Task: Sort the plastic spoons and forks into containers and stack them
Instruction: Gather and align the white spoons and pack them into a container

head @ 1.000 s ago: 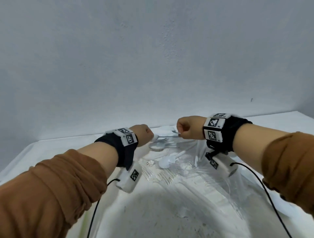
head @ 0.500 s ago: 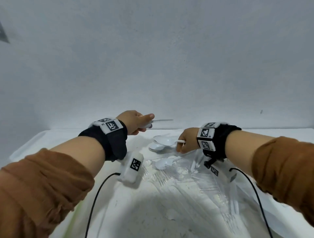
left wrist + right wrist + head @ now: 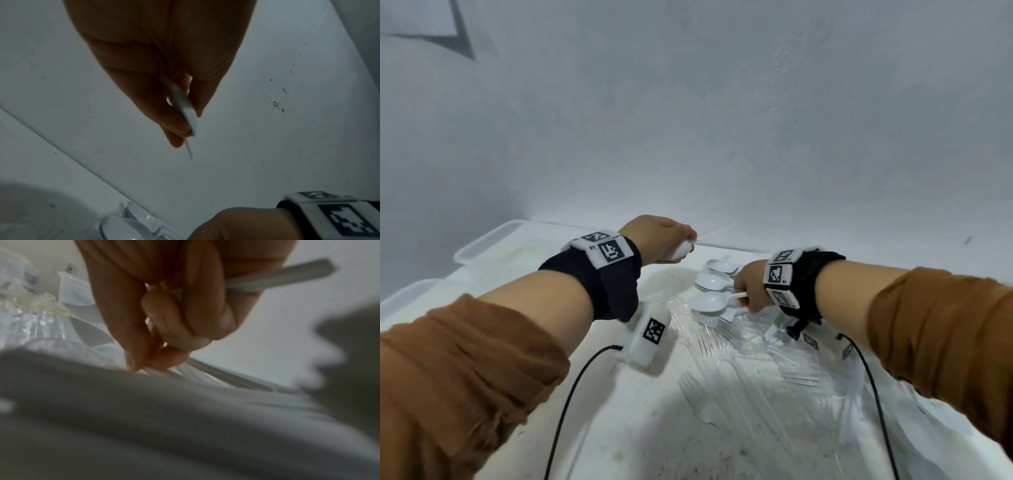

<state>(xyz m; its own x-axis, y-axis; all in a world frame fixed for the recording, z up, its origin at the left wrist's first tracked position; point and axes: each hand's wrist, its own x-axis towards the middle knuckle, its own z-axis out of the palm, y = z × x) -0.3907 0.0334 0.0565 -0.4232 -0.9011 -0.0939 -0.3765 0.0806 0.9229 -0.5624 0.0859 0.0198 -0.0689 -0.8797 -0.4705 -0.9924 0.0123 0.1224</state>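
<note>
Down at the near edge, two rust-brown sleeves [image 3: 458,373] come in from either side, black cables trailing over the white table [image 3: 640,428], and between them a spread of clear plastic forks [image 3: 743,383] lies on crinkled clear wrap, long axes mostly running away from the person, tines toward the near side as far as the glare lets one judge. A little further out, the right hand [image 3: 748,286] is low over the pile, fingers curled tight round the handle of a white spoon [image 3: 710,301]; that spoon lies close to level, long axis left to right, bowl pointing to the left and facing up, handle end tucked into the fist. The right wrist view shows the curled fingers [image 3: 180,337] clamped on flat white handles, more than one by the look of it, though the blur hides how many. Just beyond, loose white spoons [image 3: 717,277] sit in a small heap, bowls up. Up and to the left, the left hand [image 3: 661,245] is raised off the table, pinching a second spoon [image 3: 185,110] between thumb and fingertips; it points away from the wrist toward the wall [image 3: 722,120]. Far left, a translucent container [image 3: 482,245] rests at the back of the table against the wall.
</note>
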